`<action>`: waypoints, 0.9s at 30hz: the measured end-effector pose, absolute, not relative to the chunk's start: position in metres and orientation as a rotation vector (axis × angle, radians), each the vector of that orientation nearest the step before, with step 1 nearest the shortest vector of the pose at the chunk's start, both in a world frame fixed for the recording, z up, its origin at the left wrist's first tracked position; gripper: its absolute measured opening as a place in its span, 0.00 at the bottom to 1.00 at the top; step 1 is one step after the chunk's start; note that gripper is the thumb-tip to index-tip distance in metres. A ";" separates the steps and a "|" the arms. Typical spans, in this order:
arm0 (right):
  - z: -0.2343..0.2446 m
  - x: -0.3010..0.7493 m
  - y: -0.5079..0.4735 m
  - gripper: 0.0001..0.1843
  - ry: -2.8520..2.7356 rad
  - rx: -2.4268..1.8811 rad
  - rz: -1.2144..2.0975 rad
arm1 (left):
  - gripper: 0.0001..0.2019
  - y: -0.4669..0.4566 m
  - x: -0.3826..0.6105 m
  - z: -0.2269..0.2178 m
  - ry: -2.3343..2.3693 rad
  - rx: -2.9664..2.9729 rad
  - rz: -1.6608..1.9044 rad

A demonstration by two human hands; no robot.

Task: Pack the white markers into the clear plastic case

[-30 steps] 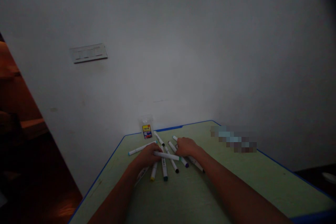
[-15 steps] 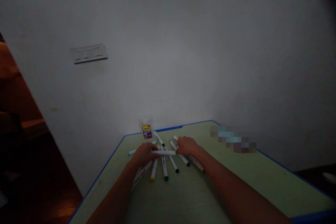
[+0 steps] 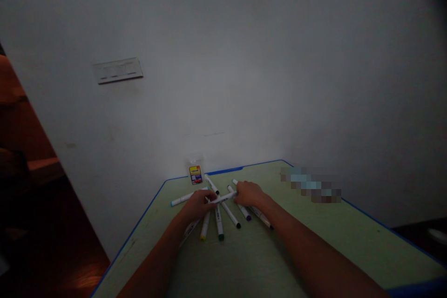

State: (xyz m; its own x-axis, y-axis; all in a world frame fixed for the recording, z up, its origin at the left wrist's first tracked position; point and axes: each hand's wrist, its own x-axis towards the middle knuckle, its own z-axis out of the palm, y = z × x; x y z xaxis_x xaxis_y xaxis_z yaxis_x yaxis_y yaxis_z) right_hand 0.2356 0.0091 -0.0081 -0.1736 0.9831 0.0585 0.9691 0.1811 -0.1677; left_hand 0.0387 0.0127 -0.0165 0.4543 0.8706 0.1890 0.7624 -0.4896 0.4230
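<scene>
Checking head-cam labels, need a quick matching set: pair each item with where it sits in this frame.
Items:
1. yellow-capped marker
2. purple-capped marker
3. yellow-labelled packet
4. white wall plate

Places:
A. below the right hand
B. on the wall
C. below the left hand
D. at the table's far edge

Pairs: 1-C, 2-A, 3-D, 4-B

Your left forearm [image 3: 153, 256] and right forearm [image 3: 314, 251] are both bare, with no sleeve showing on either. Each is long and rounded, narrowing from the near edge of the view toward the far end. Your left hand [image 3: 197, 206] and right hand [image 3: 248, 194] look dim, their finer details lost in the low light
</scene>
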 end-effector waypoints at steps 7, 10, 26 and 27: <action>-0.010 0.236 0.010 0.18 -2.285 -1.907 0.123 | 0.12 0.016 0.036 -0.019 1.420 2.431 0.517; -0.011 0.237 0.011 0.18 -2.287 -1.895 0.111 | 0.13 0.017 0.035 -0.019 1.441 2.427 0.506; -0.008 0.240 0.011 0.17 -2.253 -1.947 0.063 | 0.14 0.015 0.033 -0.016 1.494 2.493 0.461; -0.008 0.240 0.011 0.17 -2.253 -1.949 0.062 | 0.14 0.015 0.032 -0.016 1.506 2.493 0.464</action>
